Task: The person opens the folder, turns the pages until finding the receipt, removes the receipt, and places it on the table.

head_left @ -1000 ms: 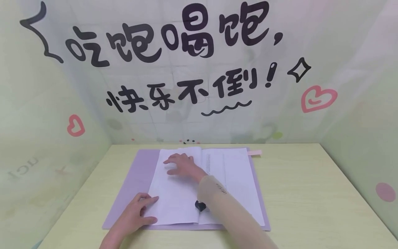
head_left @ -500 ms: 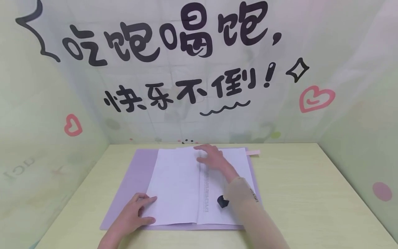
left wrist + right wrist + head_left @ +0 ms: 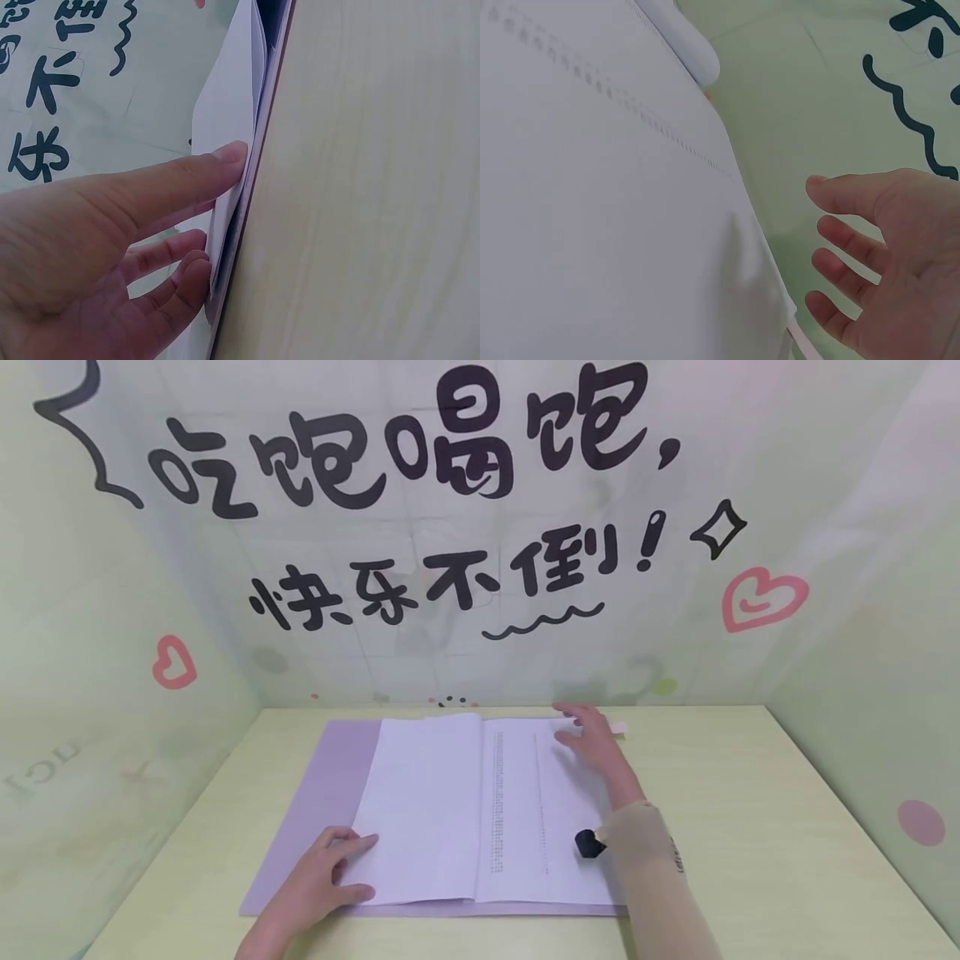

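Note:
A purple folder [image 3: 341,756] lies spread on the table, with white paper sheets inside. Its left page [image 3: 420,810] is blank; small columns of print run down the right page [image 3: 513,827]. My left hand [image 3: 322,872] rests at the near left corner of the left page. In the left wrist view the thumb [image 3: 187,169] lies straight along the sheets' edge, the other fingers loosely bent beside it. Over the far right corner of the right page hovers my right hand [image 3: 596,747], fingers spread and relaxed with nothing in them. Its shadow falls on the page [image 3: 630,225] in the right wrist view.
A pink tab [image 3: 619,728] sticks out past the folder's far right side. The pale wooden table [image 3: 742,827] extends on both sides of the folder. Behind it stands a printed backdrop [image 3: 450,668] with black lettering. A small black device [image 3: 588,843] sits at my right wrist.
My right hand has swept from the left page across the centre fold to the far right corner of the right page, uncovering the printed columns. The left hand has stayed in place.

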The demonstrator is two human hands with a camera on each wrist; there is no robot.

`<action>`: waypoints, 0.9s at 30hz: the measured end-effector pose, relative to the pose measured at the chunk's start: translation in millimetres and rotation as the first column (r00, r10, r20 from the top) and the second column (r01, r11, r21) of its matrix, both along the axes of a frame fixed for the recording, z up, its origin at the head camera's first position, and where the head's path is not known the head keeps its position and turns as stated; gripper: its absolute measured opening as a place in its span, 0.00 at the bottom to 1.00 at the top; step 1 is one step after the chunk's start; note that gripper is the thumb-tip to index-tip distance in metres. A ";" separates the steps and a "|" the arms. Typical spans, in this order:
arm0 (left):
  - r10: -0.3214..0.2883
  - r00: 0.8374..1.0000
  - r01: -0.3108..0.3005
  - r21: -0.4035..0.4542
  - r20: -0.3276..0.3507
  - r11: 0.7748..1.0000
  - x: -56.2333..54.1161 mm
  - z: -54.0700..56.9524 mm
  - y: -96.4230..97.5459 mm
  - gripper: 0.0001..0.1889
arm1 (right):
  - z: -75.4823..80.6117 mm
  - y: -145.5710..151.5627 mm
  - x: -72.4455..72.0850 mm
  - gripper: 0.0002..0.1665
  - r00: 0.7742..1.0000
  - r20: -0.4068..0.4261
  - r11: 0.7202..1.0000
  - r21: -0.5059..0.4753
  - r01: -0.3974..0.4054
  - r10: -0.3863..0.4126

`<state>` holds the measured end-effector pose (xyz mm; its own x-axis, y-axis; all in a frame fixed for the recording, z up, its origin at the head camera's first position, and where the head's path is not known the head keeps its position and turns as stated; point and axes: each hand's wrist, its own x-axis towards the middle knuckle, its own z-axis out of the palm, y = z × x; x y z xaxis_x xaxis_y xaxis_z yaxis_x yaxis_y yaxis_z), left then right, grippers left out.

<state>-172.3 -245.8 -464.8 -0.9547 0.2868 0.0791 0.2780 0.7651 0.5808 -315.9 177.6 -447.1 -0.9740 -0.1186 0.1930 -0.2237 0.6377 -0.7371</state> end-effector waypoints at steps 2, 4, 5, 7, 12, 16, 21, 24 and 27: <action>0.004 1.000 -0.004 -0.001 0.005 1.000 0.3 0.5 -0.1 0.34 | -0.2 8.5 1.7 0.30 0.999 0.025 1.000 0.003 0.030 -0.030; 0.005 1.000 -0.005 -0.002 0.008 1.000 0.5 0.9 0.1 0.34 | -0.8 15.8 3.4 0.31 0.996 0.060 0.998 0.005 0.060 -0.060; 0.006 1.000 -0.006 -0.005 0.008 1.000 0.4 1.0 0.2 0.34 | -1.4 18.9 4.0 0.32 0.994 0.082 0.997 0.010 0.075 -0.075; 0.006 1.000 -0.006 -0.007 0.011 1.000 0.6 1.5 0.6 0.34 | -1.7 24.1 5.8 0.32 0.988 0.116 0.995 0.023 0.096 -0.098; 0.021 0.999 -0.020 -0.014 0.032 1.000 0.9 3.4 1.4 0.34 | -1.3 31.8 7.4 0.34 0.981 0.155 0.993 0.047 0.107 -0.113; 0.030 0.999 -0.029 -0.017 0.041 0.999 1.1 4.1 1.7 0.35 | -3.0 36.5 8.8 0.35 0.981 0.171 0.993 0.085 0.080 -0.093; 0.023 0.999 -0.023 -0.004 0.038 1.000 0.3 3.5 1.1 0.35 | -4.8 40.7 11.9 0.37 0.982 0.183 0.990 0.139 0.026 -0.051; 0.013 0.999 -0.013 -0.002 0.030 1.000 -0.8 3.5 0.7 0.34 | -5.2 42.6 12.0 0.38 0.981 0.195 0.988 0.151 -0.010 -0.020; 0.009 1.000 -0.008 -0.008 0.028 1.000 -1.2 3.3 0.2 0.34 | -6.2 45.5 12.0 0.39 0.974 0.226 0.986 0.159 -0.041 0.004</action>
